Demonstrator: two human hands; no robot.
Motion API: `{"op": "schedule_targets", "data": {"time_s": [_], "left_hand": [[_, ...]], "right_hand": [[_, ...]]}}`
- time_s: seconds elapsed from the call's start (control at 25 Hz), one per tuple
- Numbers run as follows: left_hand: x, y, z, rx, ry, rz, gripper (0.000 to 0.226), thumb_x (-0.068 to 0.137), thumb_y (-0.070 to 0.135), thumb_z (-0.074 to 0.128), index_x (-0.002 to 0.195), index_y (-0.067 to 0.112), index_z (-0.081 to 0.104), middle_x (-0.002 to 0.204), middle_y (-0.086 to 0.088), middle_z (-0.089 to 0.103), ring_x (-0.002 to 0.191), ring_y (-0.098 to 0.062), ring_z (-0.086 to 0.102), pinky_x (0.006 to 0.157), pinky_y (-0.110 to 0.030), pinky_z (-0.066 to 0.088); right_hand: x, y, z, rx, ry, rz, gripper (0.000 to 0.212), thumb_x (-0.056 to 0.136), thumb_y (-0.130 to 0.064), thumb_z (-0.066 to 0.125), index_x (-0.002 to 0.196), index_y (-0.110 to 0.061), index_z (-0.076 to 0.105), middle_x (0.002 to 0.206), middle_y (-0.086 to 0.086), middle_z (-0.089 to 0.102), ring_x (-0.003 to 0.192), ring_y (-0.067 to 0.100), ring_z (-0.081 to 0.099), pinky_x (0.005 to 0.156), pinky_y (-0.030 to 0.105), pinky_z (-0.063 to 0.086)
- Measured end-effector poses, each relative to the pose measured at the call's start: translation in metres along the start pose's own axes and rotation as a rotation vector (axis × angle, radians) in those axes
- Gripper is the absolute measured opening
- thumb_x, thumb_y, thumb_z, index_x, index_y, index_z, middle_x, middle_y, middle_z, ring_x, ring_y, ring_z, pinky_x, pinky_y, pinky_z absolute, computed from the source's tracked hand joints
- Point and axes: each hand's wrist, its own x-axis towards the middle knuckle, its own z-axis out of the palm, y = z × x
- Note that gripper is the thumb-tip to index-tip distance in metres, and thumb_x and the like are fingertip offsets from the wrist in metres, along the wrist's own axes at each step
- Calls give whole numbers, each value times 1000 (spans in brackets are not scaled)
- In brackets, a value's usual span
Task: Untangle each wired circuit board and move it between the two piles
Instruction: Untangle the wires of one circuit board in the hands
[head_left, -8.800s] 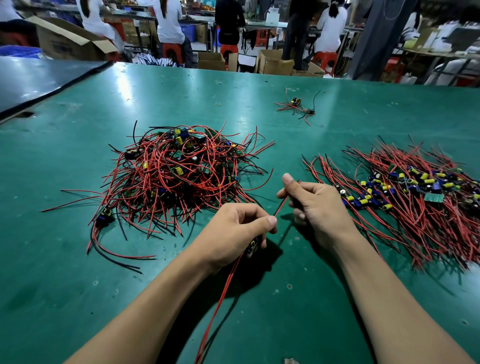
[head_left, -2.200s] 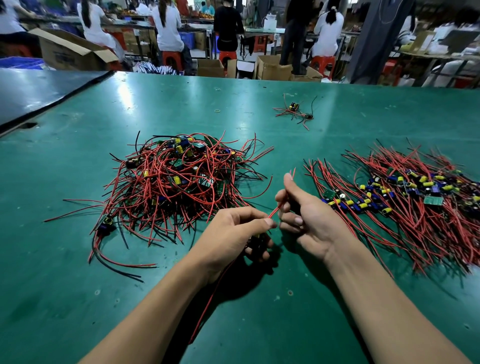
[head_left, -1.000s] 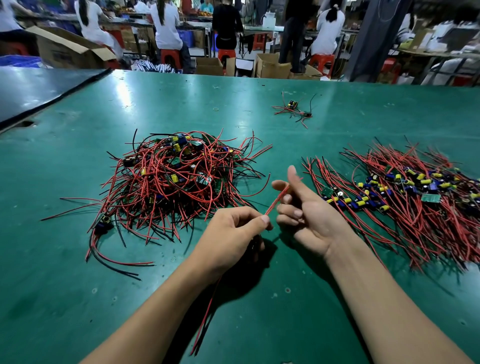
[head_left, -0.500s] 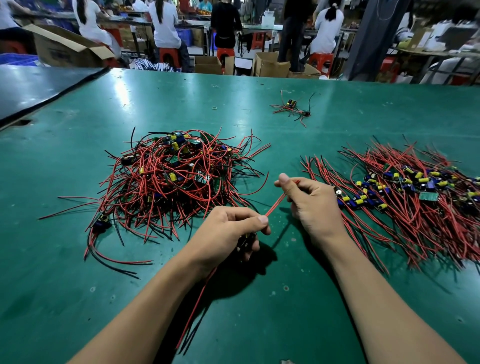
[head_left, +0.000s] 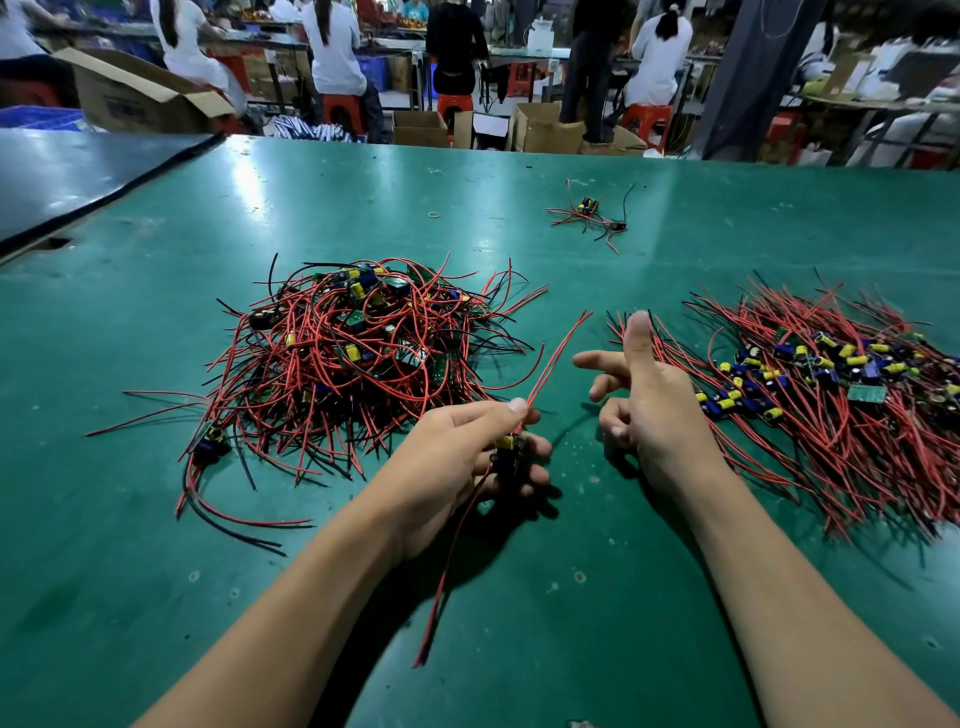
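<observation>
My left hand (head_left: 457, 462) grips a small wired circuit board (head_left: 508, 451) with a yellow part; its red wires stick up past my thumb and trail down toward me. My right hand (head_left: 644, 400) hovers just right of it with fingers spread and thumb up, holding nothing. A tangled pile (head_left: 353, 358) of red and black wired boards lies to the left. A combed-out pile (head_left: 831, 395) of boards with straight red wires lies to the right, touching the back of my right hand.
The green table (head_left: 519, 623) has bare surface under my forearms. A small stray bundle of wired boards (head_left: 589, 215) and a rubber band (head_left: 434, 214) lie farther back. People sit at benches behind, among cardboard boxes (head_left: 550, 130). A dark table edge (head_left: 104, 192) runs at far left.
My right hand has let go of the red wire and opened, thumb raised. The wire ends now stand free above my left thumb. My left hand keeps hold of the board.
</observation>
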Motion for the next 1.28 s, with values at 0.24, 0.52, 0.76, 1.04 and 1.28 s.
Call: {"op": "schedule_targets", "data": {"time_s": [0.24,0.52,0.76,1.04,1.28], "left_hand": [[3,6,-6,-122,14,102,28,94,2,51,121,-2,57,110,-17,72,97,-27,71,86,-38,56],[7,6,-10,-187,134,229,26,93,23,55,117,17,59,123,7,68,84,-11,60,59,-27,55],[8,2,-6,-286,91,235,30,94,16,56,124,10,57,126,2,67,95,-17,68,82,-41,59],[8,4,-5,-200,51,186,30,82,6,61,112,13,64,98,-4,71,80,-14,65,67,-25,49],[-1,11,-7,-170,-125,-83,42,84,47,58,70,11,71,67,-3,60,49,-12,54,45,-20,45]], "right_hand": [[-14,4,10,-366,-146,-212,30,100,-34,60,77,-19,73,63,-1,61,44,8,50,45,19,40],[-33,7,27,-615,-391,-316,40,67,-51,88,66,-19,63,55,-9,58,49,0,44,50,16,35],[-44,12,48,-455,-305,-546,35,97,-49,56,69,-27,53,58,-17,51,54,1,42,53,14,31],[-37,-12,37,344,-501,30,38,93,-40,53,65,-18,67,58,-2,49,42,7,36,39,16,23],[-38,-17,22,179,-686,233,42,84,-43,60,55,-14,66,49,-3,36,40,5,25,38,15,17]]}}
